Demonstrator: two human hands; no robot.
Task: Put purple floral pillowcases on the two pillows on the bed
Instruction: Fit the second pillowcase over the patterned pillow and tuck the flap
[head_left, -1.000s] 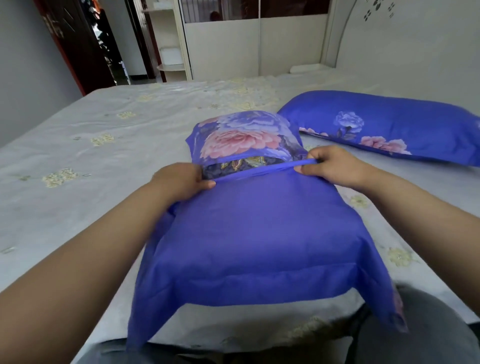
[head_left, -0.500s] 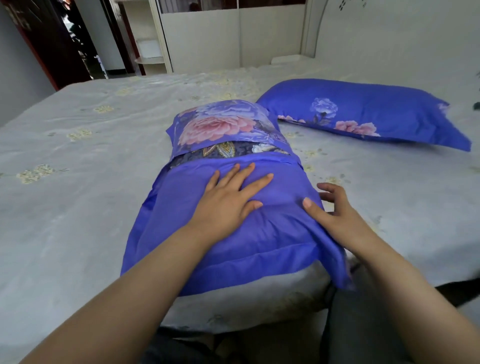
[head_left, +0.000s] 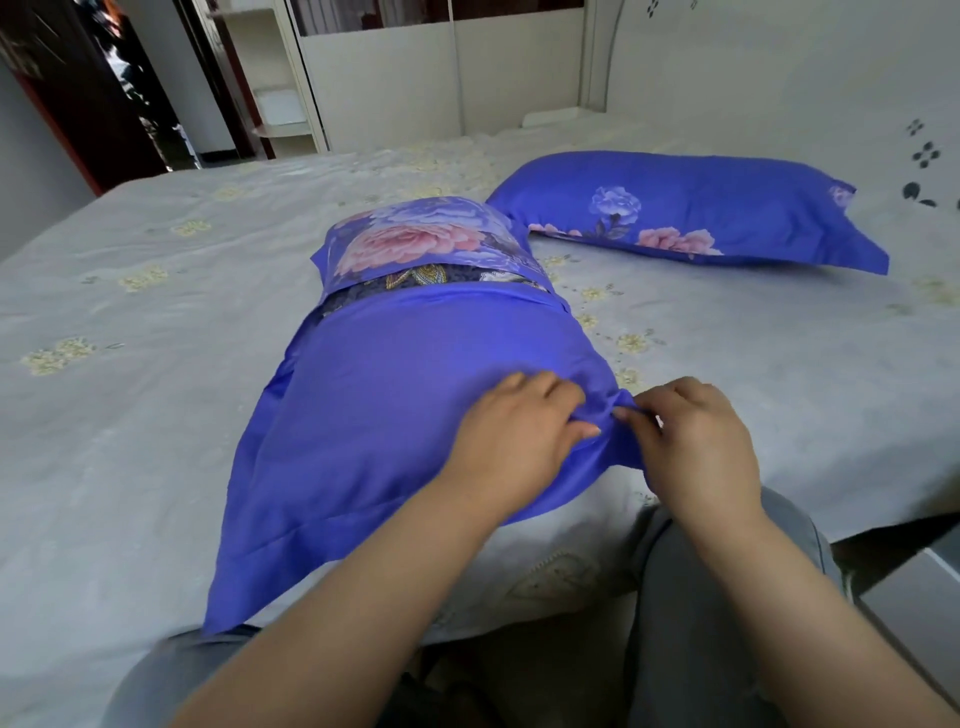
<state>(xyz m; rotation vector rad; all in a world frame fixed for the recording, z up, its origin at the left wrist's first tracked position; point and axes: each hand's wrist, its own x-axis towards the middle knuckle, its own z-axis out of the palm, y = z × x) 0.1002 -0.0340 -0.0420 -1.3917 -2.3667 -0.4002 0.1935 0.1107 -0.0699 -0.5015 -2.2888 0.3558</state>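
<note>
We're at the edge of a big bed (head_left: 156, 415) covered in a pale grey sheet with little cream flower clusters scattered over it, slightly rumpled but mostly flat. Behind it the room has a light headboard wall (head_left: 779, 78) with small dark leaf prints, a cream wardrobe (head_left: 389, 78) with panelled doors and open corner shelves, and a dark reddish door frame (head_left: 67, 104) off to the left.

The near pillow (head_left: 405, 395) lies lengthwise in front of us, plump and rounded, in a smooth, slightly shiny purple pillowcase. Its far end has a big pink and lilac peony print, and between the printed flap and the plain purple part a strip of darker patterned inner fabric (head_left: 431, 275) peeks out. The near corners of the case flare out flat and limp past the stuffing.

The second pillow (head_left: 691, 213) sits further back to the right, near the headboard wall, fully covered in the same purple floral fabric, long and puffy with a flat flange at its corner.

Our left hand (head_left: 519, 441) has its fingers curled, pinching a fold of the purple cloth at the near right corner of the near pillow. Our right hand (head_left: 696, 441) is right beside it, fingers bunched on the same fold, gripping the fabric too. Grey trousers (head_left: 727, 597) show at the bottom.
</note>
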